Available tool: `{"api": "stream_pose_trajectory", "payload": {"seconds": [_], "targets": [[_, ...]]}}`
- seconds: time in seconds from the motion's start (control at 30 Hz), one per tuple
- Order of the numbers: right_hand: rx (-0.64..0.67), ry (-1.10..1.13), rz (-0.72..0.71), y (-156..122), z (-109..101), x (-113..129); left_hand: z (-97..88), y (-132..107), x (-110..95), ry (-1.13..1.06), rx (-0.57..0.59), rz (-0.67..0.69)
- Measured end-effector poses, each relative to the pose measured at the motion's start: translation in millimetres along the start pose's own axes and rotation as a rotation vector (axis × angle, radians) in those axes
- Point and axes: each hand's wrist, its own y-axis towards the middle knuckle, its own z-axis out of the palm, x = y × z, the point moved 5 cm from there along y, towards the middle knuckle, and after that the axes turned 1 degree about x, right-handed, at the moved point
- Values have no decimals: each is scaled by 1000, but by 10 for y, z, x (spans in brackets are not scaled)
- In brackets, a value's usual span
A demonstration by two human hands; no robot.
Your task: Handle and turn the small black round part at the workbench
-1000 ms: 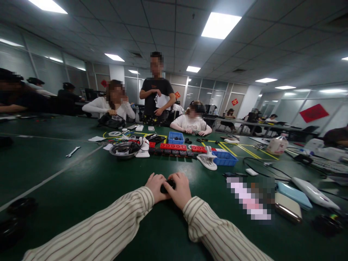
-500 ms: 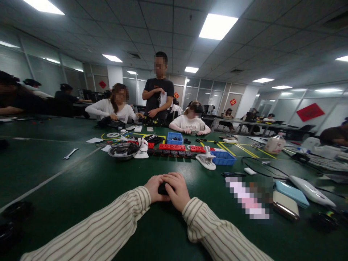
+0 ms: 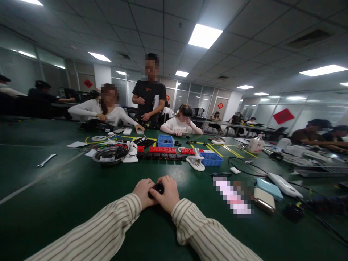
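A small black rounded object [image 3: 158, 188] rests on or just over the green tabletop, straight in front of me. Its exact kind is hard to make out, since fingers cover much of it. My left hand [image 3: 145, 193] is closed around its left side. From the right, my right hand [image 3: 168, 194] wraps it, the thumb lying across its near side. Both hands nearly meet, and a bit of the dark glossy top shows between them.
Beyond my hands lie a metal bowl [image 3: 109, 153] of cables, red power strips [image 3: 163, 149], a white clip [image 3: 196, 159] and a blue basket [image 3: 210, 158]. A wrench [image 3: 46, 160] lies left; a cream case [image 3: 264, 200] and a light blue case [image 3: 269, 189] lie right. Several people are across the table.
My view has turned to the right, so the scene sits further left. My hands have parted slightly at the top, and more of the black object shows. A person opposite has reached to the table.
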Motion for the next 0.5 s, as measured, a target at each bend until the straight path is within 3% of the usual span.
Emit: {"api": "stream_pose_trajectory", "payload": {"seconds": [0.27,0.5], "targets": [[71,86,-140,-9,-1,71,32,26,26,-74,38,67],[-13,64,-48,-9,8,-34,-27,-32,-15,-83,-19,-9]]}}
